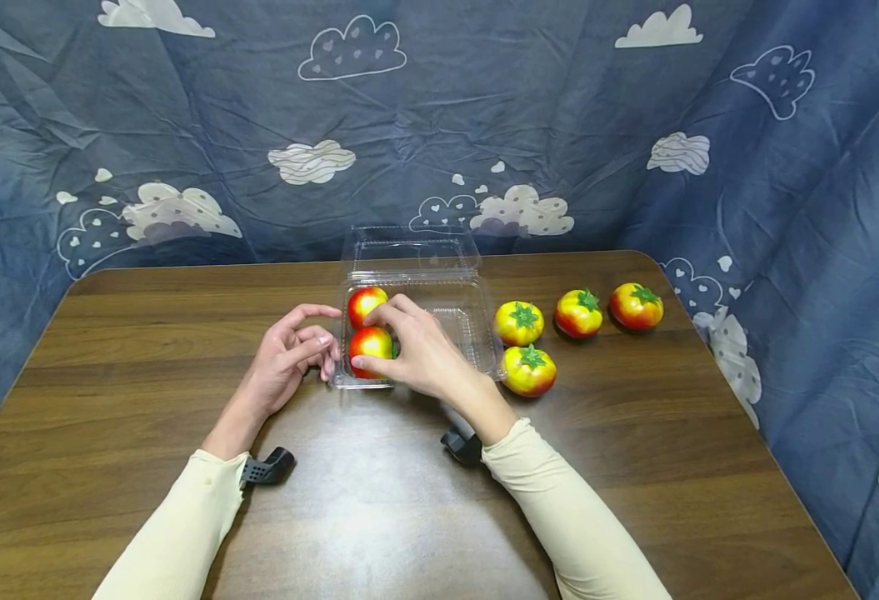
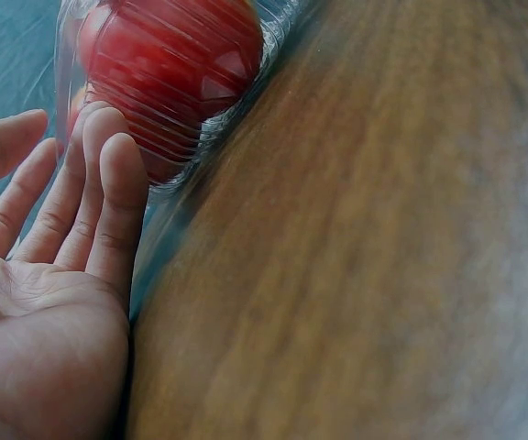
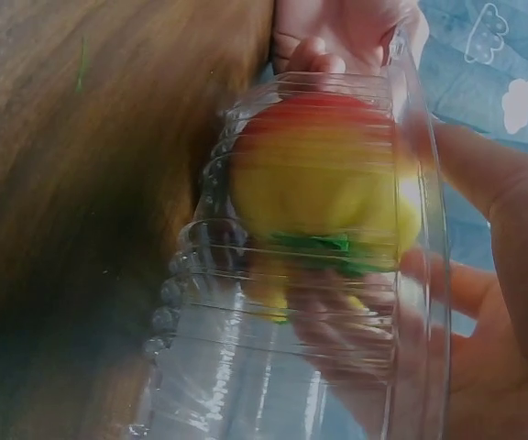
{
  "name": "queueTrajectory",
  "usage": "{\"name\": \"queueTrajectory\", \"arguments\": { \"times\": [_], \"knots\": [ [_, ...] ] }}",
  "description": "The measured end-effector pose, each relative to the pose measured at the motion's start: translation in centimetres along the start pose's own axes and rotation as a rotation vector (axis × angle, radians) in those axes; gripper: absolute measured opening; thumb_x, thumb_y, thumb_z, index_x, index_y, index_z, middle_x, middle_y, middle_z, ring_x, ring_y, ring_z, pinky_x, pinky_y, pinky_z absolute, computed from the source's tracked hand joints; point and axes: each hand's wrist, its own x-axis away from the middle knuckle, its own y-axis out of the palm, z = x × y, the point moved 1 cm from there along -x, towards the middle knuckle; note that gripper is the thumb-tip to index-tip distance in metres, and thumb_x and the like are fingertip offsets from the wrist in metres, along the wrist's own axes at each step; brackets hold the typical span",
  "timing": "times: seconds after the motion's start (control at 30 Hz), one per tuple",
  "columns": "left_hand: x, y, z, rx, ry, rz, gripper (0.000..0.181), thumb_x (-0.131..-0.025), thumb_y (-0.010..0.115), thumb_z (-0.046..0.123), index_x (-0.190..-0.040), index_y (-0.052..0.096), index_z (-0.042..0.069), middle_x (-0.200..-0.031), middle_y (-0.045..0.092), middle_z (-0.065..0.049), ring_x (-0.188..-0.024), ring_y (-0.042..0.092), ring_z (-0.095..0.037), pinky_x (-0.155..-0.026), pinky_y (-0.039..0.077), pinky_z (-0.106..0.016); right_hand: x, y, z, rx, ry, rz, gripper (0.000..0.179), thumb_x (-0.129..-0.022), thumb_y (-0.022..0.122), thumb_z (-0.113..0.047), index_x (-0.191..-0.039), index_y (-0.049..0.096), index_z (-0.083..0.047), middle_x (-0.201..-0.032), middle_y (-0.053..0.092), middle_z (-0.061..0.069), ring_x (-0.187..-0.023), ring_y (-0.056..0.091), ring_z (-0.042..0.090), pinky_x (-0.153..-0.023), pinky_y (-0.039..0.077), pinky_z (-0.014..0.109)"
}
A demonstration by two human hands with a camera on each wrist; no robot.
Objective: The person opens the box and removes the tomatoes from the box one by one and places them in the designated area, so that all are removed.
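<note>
A clear plastic clamshell box (image 1: 465, 321) stands on the table with its lid (image 1: 412, 250) raised at the back. Two red-and-yellow tomatoes sit along its left side, a far tomato (image 1: 365, 302) and a near tomato (image 1: 370, 343). My right hand (image 1: 422, 346) reaches into the box and holds the near tomato between thumb and fingers; its green leaves (image 3: 337, 247) face right, seen through the ribbed wall in the right wrist view. Beside the left wall is my left hand (image 1: 286, 360), palm inward, fingers loosely extended and fingertips right at the plastic.
Several more tomatoes lie right of the box: one close by its front corner (image 1: 529, 372), another behind that one (image 1: 519, 323), and a pair further right, the last being the outermost tomato (image 1: 636, 308). A blue cloud-patterned curtain (image 1: 439, 125) hangs behind the wooden table (image 1: 147, 358).
</note>
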Motion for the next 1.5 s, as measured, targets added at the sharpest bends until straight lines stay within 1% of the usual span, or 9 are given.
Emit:
{"name": "queueTrajectory", "arguments": {
  "times": [0.23, 0.4, 0.6, 0.77, 0.87, 1.17, 1.33, 1.43, 1.5],
  "knots": [
    [0.0, 0.0, 0.0, -0.007, -0.004, 0.007, 0.033, -0.105, 0.05, -0.008, -0.137, 0.05, -0.004, -0.083, 0.068, -0.014, -0.063, 0.065, -0.021, -0.056, 0.057, -0.026, 0.2, -0.1, -0.4, 0.039, 0.062, -0.067, 0.055, -0.083, 0.09, -0.04, -0.126, 0.066, -0.016, -0.115, 0.064, 0.004, -0.104, 0.062, 0.023, -0.094, 0.051, 0.044],
    [0.0, 0.0, -0.1, -0.008, -0.001, 0.007, 0.032, -0.105, 0.05, -0.007, -0.137, 0.05, -0.005, -0.083, 0.069, -0.014, -0.063, 0.065, -0.021, -0.056, 0.057, -0.026, 0.2, -0.2, -0.5, 0.02, 0.07, -0.078, 0.055, -0.083, 0.09, -0.039, -0.125, 0.064, -0.015, -0.115, 0.065, 0.005, -0.109, 0.062, 0.025, -0.098, 0.05, 0.046],
    [0.0, 0.1, 0.0, -0.011, -0.005, 0.006, 0.032, -0.105, 0.051, -0.007, -0.137, 0.051, -0.004, -0.083, 0.069, -0.013, -0.063, 0.065, -0.022, -0.056, 0.057, -0.027, 0.3, -0.6, -0.7, 0.026, 0.058, -0.035, 0.056, -0.082, 0.09, -0.038, -0.125, 0.064, -0.012, -0.111, 0.064, 0.004, -0.103, 0.062, 0.024, -0.092, 0.051, 0.042],
    [0.0, 0.0, -0.1, -0.008, -0.005, 0.002, 0.033, -0.105, 0.05, -0.008, -0.137, 0.05, -0.005, -0.083, 0.069, -0.014, -0.061, 0.064, -0.023, -0.056, 0.057, -0.027, 0.4, -1.2, -0.9, 0.03, 0.041, 0.02, 0.055, -0.083, 0.089, -0.037, -0.126, 0.065, -0.011, -0.114, 0.063, 0.003, -0.098, 0.061, 0.022, -0.083, 0.055, 0.036],
    [0.0, 0.0, -0.1, -0.008, -0.003, 0.0, 0.033, -0.105, 0.05, -0.008, -0.137, 0.049, -0.006, -0.083, 0.069, -0.014, -0.06, 0.064, -0.023, -0.056, 0.057, -0.027, 0.5, -1.4, -1.1, 0.026, 0.03, 0.044, 0.056, -0.083, 0.088, -0.037, -0.127, 0.065, -0.012, -0.115, 0.064, 0.003, -0.097, 0.062, 0.022, -0.082, 0.055, 0.034],
    [0.1, -0.1, 0.0, -0.009, -0.003, 0.01, 0.033, -0.105, 0.049, -0.008, -0.138, 0.049, -0.005, -0.083, 0.069, -0.013, -0.062, 0.065, -0.022, -0.056, 0.057, -0.026, 0.5, -2.0, -1.7, 0.045, -0.006, 0.078, 0.056, -0.085, 0.086, -0.037, -0.13, 0.065, -0.012, -0.117, 0.065, 0.002, -0.098, 0.063, 0.02, -0.083, 0.057, 0.033],
    [0.2, -0.1, 0.1, -0.008, -0.004, 0.013, 0.032, -0.105, 0.049, -0.008, -0.137, 0.05, -0.004, -0.082, 0.068, -0.014, -0.062, 0.065, -0.021, -0.057, 0.058, -0.026, 0.5, -2.9, -1.8, 0.044, 0.02, 0.108, 0.059, -0.085, 0.087, -0.039, -0.131, 0.064, -0.01, -0.121, 0.067, 0.005, -0.101, 0.066, 0.022, -0.086, 0.059, 0.036],
    [0.1, 0.0, 0.0, -0.009, -0.001, 0.008, 0.033, -0.105, 0.05, -0.008, -0.138, 0.05, -0.005, -0.083, 0.069, -0.013, -0.062, 0.066, -0.02, -0.057, 0.058, -0.026, 0.6, -3.4, -1.9, 0.034, 0.045, 0.135, 0.063, -0.084, 0.088, -0.039, -0.132, 0.063, -0.006, -0.123, 0.068, 0.008, -0.102, 0.068, 0.026, -0.087, 0.059, 0.038],
    [0.1, 0.1, 0.0, -0.013, 0.004, 0.006, 0.033, -0.105, 0.05, -0.008, -0.138, 0.049, -0.005, -0.083, 0.069, -0.013, -0.063, 0.066, -0.02, -0.056, 0.058, -0.026, 0.7, -3.7, -1.9, 0.032, 0.053, 0.153, 0.063, -0.084, 0.089, -0.04, -0.129, 0.064, -0.005, -0.121, 0.068, 0.009, -0.099, 0.068, 0.027, -0.085, 0.059, 0.037]
  ]
}}
